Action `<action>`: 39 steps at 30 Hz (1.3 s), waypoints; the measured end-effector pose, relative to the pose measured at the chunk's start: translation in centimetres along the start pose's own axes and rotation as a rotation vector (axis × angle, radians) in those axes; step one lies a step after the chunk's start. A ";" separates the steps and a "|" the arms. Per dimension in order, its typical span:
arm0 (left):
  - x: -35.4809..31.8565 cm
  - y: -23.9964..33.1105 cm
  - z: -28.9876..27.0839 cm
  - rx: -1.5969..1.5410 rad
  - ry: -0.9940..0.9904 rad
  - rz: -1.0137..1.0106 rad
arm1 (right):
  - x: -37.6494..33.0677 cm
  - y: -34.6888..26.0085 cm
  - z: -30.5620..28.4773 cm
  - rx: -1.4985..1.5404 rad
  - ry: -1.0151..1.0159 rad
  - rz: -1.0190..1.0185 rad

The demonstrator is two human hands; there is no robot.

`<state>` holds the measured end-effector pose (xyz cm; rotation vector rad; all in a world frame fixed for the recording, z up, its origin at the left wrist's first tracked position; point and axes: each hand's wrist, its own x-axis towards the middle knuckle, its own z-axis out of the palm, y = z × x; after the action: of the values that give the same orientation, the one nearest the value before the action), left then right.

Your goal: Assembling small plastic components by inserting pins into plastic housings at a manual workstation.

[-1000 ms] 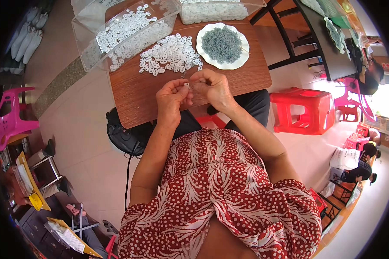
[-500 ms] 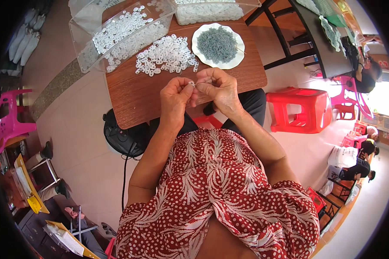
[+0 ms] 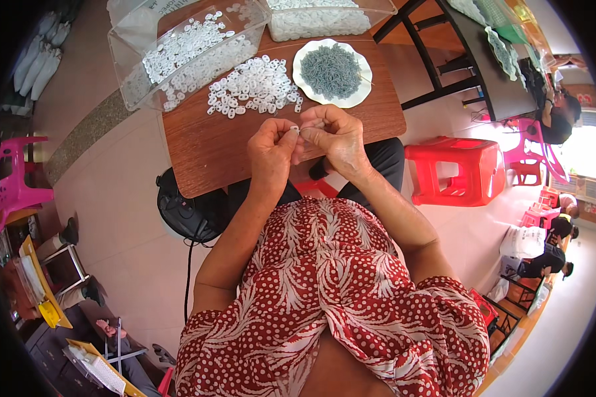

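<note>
Above the near part of a brown wooden table (image 3: 208,155), my two hands meet fingertip to fingertip. My left hand (image 3: 273,149) pinches a small white plastic piece (image 3: 294,130) between thumb and forefinger. My right hand (image 3: 334,135) is closed too, its thumb and forefinger pressed together right beside that piece; whatever it grips is too small to make out. Beyond my hands lies a loose pile of white plastic pieces (image 3: 255,86) with holes. To its right, a scalloped white plate (image 3: 362,92) holds a heap of small grey-green parts (image 3: 331,69).
Two clear plastic bins (image 3: 129,92) of white pieces stand along the table's far side. A red stool (image 3: 453,171) is to the right, near a dark table (image 3: 503,86). A black bag-like object (image 3: 185,212) sits below the table's left. Several people are at the far right.
My hands stay together in nearly the same pose, with the white piece still pinched. The view has shifted very slightly.
</note>
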<state>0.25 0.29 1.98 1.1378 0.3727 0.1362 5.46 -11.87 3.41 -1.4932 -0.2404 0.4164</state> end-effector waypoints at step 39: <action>-0.1 -2.5 -0.2 0.001 0.150 0.038 | 0.5 1.9 1.5 -0.260 0.054 -0.070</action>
<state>-0.07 -0.60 -0.29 1.1391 0.4848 0.2557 5.04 -10.23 1.56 -1.7433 -0.3123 0.2956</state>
